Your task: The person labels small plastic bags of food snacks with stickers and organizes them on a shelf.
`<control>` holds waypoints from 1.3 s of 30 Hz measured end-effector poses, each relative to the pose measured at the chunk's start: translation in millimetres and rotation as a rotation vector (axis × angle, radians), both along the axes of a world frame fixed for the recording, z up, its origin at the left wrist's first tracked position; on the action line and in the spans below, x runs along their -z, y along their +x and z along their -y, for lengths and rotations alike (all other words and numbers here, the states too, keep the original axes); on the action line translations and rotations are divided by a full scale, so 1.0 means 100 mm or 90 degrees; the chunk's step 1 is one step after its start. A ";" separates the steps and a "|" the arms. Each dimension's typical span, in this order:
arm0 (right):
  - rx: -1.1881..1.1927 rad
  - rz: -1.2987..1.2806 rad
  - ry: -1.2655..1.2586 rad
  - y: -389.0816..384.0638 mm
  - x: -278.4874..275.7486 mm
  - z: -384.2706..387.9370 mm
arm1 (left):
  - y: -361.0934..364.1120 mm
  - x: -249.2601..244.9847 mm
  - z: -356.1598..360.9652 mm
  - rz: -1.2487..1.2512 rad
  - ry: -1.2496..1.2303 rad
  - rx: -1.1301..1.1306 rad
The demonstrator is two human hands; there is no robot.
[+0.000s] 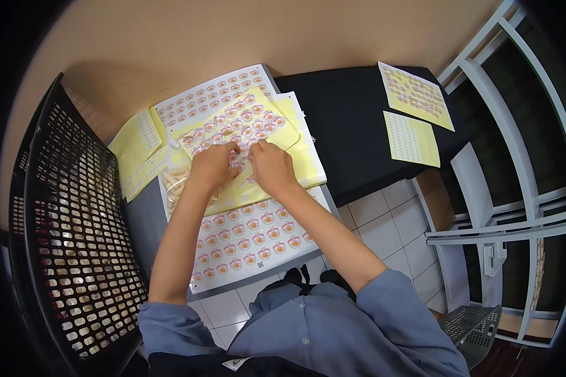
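Note:
My left hand (212, 164) and my right hand (271, 168) rest side by side on a yellow sticker sheet (233, 129) covered with round orange-and-white stickers. The fingertips of both hands meet at a sticker near the sheet's middle, pinching at it; the exact grip is too small to make out. Under the yellow sheet lies a white sheet of the same round stickers (251, 235), reaching toward me. A clear bag of pale oblong pieces (175, 179) lies just left of my left hand.
A tall black perforated crate (75, 232) stands at my left. More yellow sheets (138, 147) lie at the far left, and two others (415, 94) on the black table at the right. White metal shelving (509, 157) stands on the right; tiled floor below.

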State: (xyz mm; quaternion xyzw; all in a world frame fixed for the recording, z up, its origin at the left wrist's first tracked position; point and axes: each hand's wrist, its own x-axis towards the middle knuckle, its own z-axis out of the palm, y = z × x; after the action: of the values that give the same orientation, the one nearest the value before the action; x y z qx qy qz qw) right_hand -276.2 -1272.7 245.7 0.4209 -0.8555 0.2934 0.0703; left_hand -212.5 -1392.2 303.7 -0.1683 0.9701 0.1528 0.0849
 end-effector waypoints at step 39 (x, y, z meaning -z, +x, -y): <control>1.312 0.214 -0.020 3.61 2.21 -5.50 | -0.47 -1.39 -2.19 -0.330 0.496 0.378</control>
State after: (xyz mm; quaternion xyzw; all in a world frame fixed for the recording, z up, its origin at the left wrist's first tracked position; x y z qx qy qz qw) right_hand 84.7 -722.8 24.3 -0.5601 -0.7950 0.1572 0.1720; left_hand -259.7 -1173.7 442.2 0.1997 0.8368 0.5060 -0.0613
